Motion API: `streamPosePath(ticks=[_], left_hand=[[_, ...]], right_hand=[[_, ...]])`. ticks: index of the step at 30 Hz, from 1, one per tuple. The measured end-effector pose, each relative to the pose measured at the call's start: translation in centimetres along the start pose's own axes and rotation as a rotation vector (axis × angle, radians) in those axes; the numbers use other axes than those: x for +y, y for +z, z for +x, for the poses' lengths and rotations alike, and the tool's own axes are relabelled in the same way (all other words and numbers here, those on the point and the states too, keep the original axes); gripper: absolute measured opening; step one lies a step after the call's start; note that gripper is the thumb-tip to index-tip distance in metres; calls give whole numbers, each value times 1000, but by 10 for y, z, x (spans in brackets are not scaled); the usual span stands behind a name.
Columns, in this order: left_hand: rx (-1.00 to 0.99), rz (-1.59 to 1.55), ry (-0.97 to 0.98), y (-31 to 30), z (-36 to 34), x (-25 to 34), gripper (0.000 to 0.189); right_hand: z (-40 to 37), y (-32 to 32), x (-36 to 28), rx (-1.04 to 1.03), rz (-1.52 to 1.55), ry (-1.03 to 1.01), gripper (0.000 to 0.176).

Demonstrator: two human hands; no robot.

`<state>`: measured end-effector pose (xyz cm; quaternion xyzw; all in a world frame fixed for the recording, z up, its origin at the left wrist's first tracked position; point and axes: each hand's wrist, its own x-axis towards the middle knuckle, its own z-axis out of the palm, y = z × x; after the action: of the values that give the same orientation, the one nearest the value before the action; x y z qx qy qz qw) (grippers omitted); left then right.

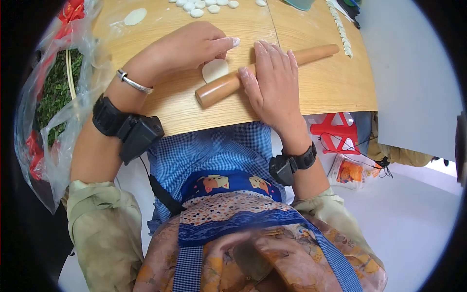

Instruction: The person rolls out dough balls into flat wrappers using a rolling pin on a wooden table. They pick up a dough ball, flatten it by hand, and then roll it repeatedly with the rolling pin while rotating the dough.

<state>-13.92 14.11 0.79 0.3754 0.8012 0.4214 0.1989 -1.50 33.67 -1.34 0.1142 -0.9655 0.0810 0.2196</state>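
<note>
A wooden rolling pin [219, 90] lies slantwise on the table, its near end at the lower left. My right hand [275, 80] is laid over the pin's middle, palm down, fingers reaching past it and the thumb along its near side. A round white dough wrapper [214, 71] touches the pin's left part. Its upper edge is pinched by the curled fingers of my left hand [197, 46], partly hidden under the knuckles. White flour marks the fingertips of both hands. Another flat dough wrapper [135, 16] rests on the table farther left.
Several small dough discs [197, 13] lie at the far side of the wooden table [335, 87]. A pleated white strip [340, 29] runs along its right side. Clear plastic bags [53, 146] with greens hang at the left. Below the table stands a red stool [335, 130].
</note>
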Motion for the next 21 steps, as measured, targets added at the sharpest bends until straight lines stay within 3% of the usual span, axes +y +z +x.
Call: streamPosePath(ticks=[5,11,13,14,17,19,21], left_hand=[[15,-92,14,-1,3,-6,45],[-64,-34,-60,0,1,-9,31],[-38,10,147,3,1,-16,19],[-36,10,148,3,1,-17,19],[-62,7,106,-1,1,-10,13],[-107,-183,-64,-1,-4,-3,13],[-80,-181,-41,3,-8,1,14]], right_hand=[[33,13,2,7,11,8,61],[33,11,3,-11,60,-13,58],[14,2,2,-26,75,22,59],[5,-1,2,-26,73,20,59],[-20,-10,3,-12,27,13,61],[-30,-16,2,-46,-10,29,64],[-31,-17,1,-41,-8,34,64]])
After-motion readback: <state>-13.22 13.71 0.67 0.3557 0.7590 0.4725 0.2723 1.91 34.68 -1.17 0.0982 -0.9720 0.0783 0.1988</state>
